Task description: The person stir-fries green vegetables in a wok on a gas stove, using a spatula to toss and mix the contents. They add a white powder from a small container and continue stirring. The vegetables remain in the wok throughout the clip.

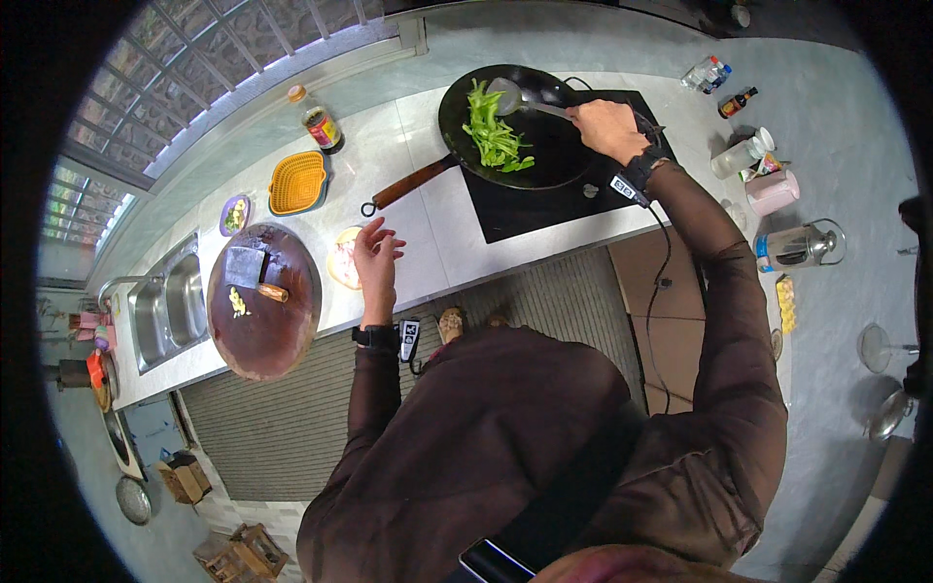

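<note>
My right hand [607, 130] is closed round the handle of a metal spatula [505, 96], whose head rests among the greens inside a black wok [559, 151]. Sliced green vegetables [494, 136] lie heaped on the wok's left side. The wok sits on a black cooktop [505, 214], and its wooden handle [416, 184] points toward the lower left. My left hand [377, 255] is held over the counter with fingers apart and nothing in it. Partly hidden behind that hand is a pale round plate [343, 260], its contents too unclear to name.
A round chopping board [262, 340] holds a cleaver [248, 267] and chopped pale bits. Around it are a small purple bowl [234, 215], a yellow basket [297, 183], a sauce bottle [319, 124] and a sink [167, 306]. Jars and a pitcher [799, 247] stand right.
</note>
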A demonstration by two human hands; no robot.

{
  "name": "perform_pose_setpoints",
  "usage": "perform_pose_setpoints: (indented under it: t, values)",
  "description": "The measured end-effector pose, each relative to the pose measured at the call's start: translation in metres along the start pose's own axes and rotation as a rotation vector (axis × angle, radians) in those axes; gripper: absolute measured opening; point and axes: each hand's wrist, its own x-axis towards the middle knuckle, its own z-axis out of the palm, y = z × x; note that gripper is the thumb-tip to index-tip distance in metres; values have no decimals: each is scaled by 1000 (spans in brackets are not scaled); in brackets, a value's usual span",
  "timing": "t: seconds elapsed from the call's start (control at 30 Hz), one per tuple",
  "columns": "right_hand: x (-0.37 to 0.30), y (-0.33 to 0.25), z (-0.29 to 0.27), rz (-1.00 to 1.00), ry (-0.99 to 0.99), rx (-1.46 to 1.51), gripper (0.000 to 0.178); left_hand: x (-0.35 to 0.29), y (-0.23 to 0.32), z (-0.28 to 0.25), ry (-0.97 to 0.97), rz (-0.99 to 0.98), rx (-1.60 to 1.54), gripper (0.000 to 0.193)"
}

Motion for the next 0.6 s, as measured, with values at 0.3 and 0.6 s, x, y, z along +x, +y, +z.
perform_pose_setpoints:
  t: [0.3,0.6]
  values:
    - [-40,-35,85,110,-217,533,26,41,-18,2,225,114,389,71]
    - [-57,23,23,-16,-335,407,33,64,-3,33,129,508,917,59]
